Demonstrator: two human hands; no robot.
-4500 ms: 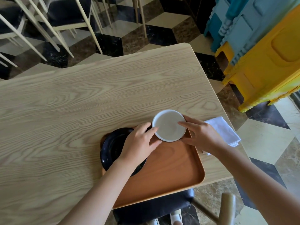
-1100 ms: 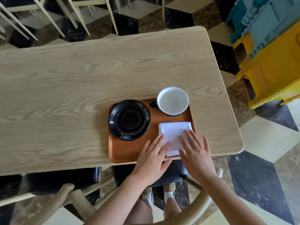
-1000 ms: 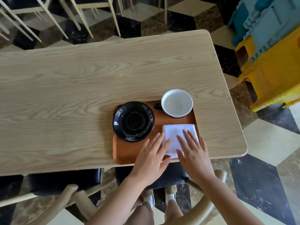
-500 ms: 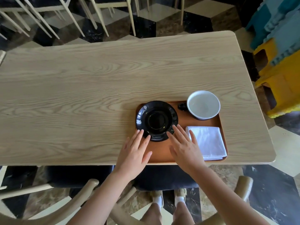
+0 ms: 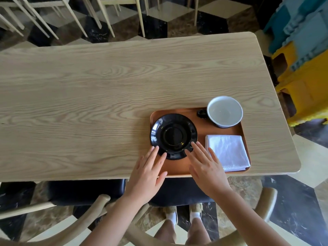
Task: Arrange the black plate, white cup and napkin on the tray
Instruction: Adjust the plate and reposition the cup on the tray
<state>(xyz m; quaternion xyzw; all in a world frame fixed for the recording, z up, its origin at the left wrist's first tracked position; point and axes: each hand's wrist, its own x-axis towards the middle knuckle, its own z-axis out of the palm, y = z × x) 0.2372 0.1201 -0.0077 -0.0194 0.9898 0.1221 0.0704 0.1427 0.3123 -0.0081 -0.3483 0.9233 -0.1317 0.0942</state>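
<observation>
- Black plate (image 5: 174, 136) sits on the left part of the tray (image 5: 179, 167), its left rim reaching the tray's left edge. Glossy, with a round recessed centre.
- Tray is orange-brown, rectangular with rounded corners, lying on the table (image 5: 88, 96) at its near edge, toward the right end.
- White cup (image 5: 224, 111) stands upright in the tray's far right corner; white inside, dark on the outside low down. A small dark handle (image 5: 202, 114) sticks out toward the left. Nothing visible inside.
- Napkin (image 5: 228, 152) is white, folded to a square, flat in the tray's near right corner, just beside the plate and close below the cup. Folded layers show at its near edge.
- Left hand (image 5: 146, 173) flat, palm down, fingers spread and extended; fingertips reach the plate's near left rim. Gripping nothing.
- Right hand (image 5: 206, 167) likewise flat and spread, fingertips at the plate's near right rim, outer fingers close beside the napkin's left edge. Gripping nothing.
- Whether the fingertips press on the rim or hang just above it cannot be told.
- Both forearms come in from below over a dark-seated wooden chair (image 5: 88, 192) tucked under the table.
- Yellow and blue plastic pieces (image 5: 305, 68) stacked at far right on a checkered floor (image 5: 291, 206).
</observation>
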